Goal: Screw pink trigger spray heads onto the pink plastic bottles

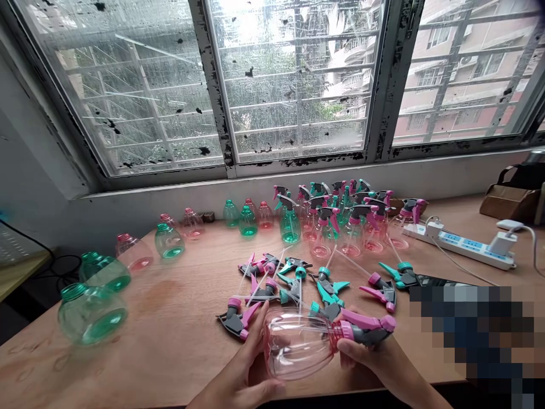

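Near the table's front edge a clear pink spray bottle (298, 346) lies sideways in my two hands, its pink-and-grey trigger head (368, 328) seated at the neck and pointing right. My left hand (251, 363) wraps round the base end of the bottle. With thumb and fingers, my right hand (366, 358) grips the pink collar at the neck. Just beyond, loose trigger heads with thin tubes lie scattered: pink ones (236, 319) and green ones (293, 284). Part of the bottle's underside is hidden by my fingers.
Headless green bottles (93, 315) and pink bottles (131, 250) stand along the left and back. Several bottles with trigger heads (323, 233) crowd below the window. A power strip (464, 244) with cables, a brown box (508, 193) and a blurred dark object (460, 301) occupy the right.
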Available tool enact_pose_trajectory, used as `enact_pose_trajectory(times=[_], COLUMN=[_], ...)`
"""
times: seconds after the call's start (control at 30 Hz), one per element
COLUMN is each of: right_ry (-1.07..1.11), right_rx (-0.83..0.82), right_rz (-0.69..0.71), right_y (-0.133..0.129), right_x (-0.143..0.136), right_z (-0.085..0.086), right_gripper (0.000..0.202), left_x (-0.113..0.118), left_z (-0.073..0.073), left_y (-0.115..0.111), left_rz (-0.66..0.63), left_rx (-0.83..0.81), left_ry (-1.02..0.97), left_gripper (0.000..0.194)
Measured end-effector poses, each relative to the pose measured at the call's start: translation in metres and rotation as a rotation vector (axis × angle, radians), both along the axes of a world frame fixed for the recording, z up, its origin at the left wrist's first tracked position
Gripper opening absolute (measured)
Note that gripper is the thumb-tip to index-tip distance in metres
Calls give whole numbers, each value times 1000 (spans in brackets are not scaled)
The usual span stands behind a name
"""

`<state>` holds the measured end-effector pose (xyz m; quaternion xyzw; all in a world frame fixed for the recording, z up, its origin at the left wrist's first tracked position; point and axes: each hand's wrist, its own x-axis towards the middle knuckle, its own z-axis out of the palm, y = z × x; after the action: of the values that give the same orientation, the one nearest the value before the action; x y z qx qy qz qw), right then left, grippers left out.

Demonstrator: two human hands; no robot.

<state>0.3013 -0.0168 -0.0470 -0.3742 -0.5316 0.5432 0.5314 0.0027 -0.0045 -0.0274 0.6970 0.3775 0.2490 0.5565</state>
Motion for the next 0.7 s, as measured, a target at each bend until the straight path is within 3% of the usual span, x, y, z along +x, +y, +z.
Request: enact_pose_trajectory(times=[0.5, 0.7], right_ry=[30, 58], right_rx=[-6, -13], right_rz=[-7, 9], right_y=[0, -1], right_x=[-1, -2], right_z=[0, 1], right_gripper=[32, 30], left_x=[3, -2], left_z=[2, -1], left_y=[-3, 1], left_rz=[-1, -29], left_rx=[-16, -93], left_ry=[-30, -37], left_gripper=[102, 99])
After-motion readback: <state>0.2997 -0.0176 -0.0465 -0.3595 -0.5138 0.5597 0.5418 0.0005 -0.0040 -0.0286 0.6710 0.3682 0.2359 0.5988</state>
